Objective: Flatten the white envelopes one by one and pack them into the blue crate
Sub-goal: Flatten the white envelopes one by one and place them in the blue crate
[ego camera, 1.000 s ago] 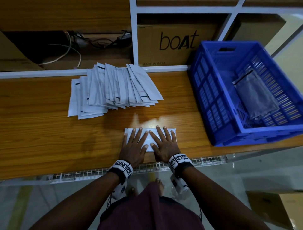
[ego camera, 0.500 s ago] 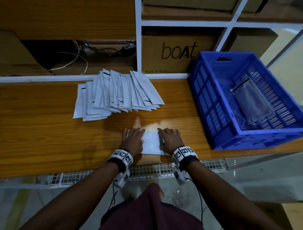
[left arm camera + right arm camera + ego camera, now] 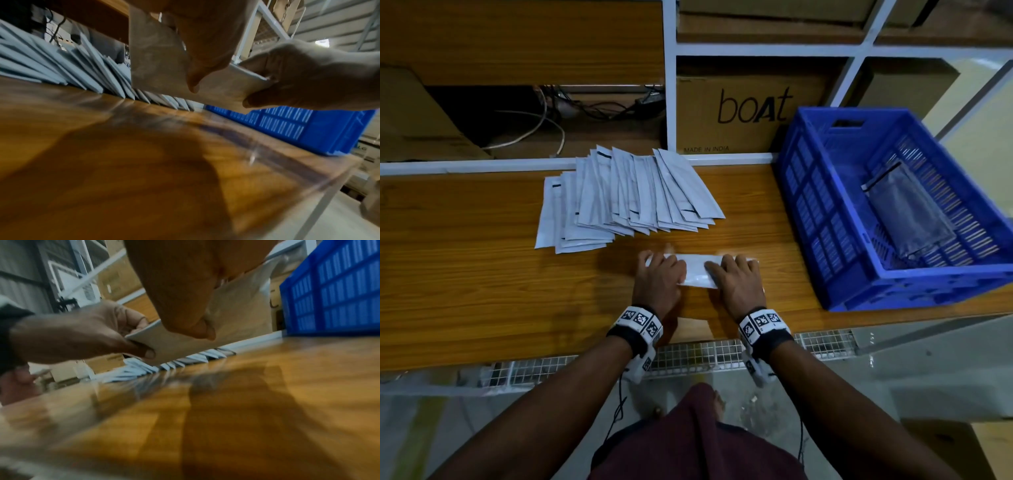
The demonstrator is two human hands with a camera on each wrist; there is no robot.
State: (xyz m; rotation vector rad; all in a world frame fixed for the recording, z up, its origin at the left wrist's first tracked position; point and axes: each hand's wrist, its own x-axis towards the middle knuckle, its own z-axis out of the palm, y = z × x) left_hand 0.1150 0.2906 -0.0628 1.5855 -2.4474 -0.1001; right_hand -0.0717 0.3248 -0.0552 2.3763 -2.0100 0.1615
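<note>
Envelope (image 3: 698,272) – thin, light, floppy, slick; support at both short ends. Left hand (image 3: 659,279) and right hand (image 3: 738,281) pinch ends, fingers curled, raised off surface (image 3: 482,274) – near blue crate (image 3: 893,301).

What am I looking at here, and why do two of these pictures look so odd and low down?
No machine here: a person works with bare hands, wearing cameras. One picture comes from the head, looking down; the two low ones come from each wrist, looking along the fingers. On the wooden table lies a fanned pile of white envelopes; a blue crate stands to the right with a grey packet inside. The left hand and right hand each pinch an end of one envelope, lifted off the table in the wrist views.
</note>
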